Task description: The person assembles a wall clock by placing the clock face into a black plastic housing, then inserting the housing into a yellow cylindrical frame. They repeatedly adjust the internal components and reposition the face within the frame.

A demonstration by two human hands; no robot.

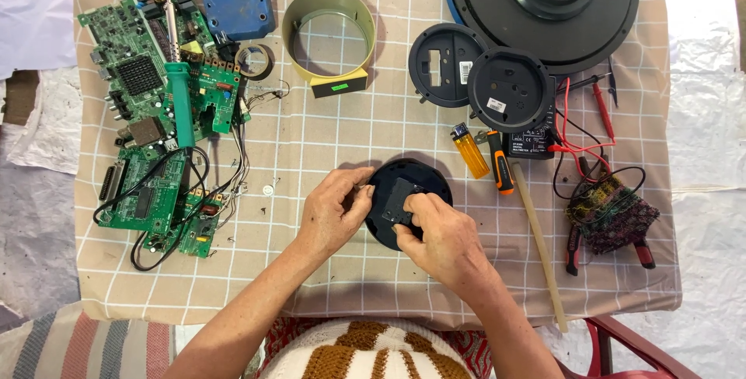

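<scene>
A round black plastic disc (pixel 423 178) with a dark square module (pixel 395 200) set in its middle lies on the checked cloth in front of me. My left hand (pixel 336 212) holds the disc's left rim, fingers curled over the edge. Over the lower right of the disc, my right hand (pixel 439 233) presses its fingertips against the square module. Part of the disc is hidden under both hands.
Green circuit boards (pixel 159 115) and a green-handled soldering iron (pixel 179 99) lie at left. A yellow-green ring (pixel 329 35), two black round covers (pixel 482 80), a big black disc (pixel 544 6), an orange lighter (pixel 470 150), a screwdriver (pixel 501 165), red test leads (pixel 590 126), pliers (pixel 610 220) and a wooden stick (pixel 540 247) surround the middle.
</scene>
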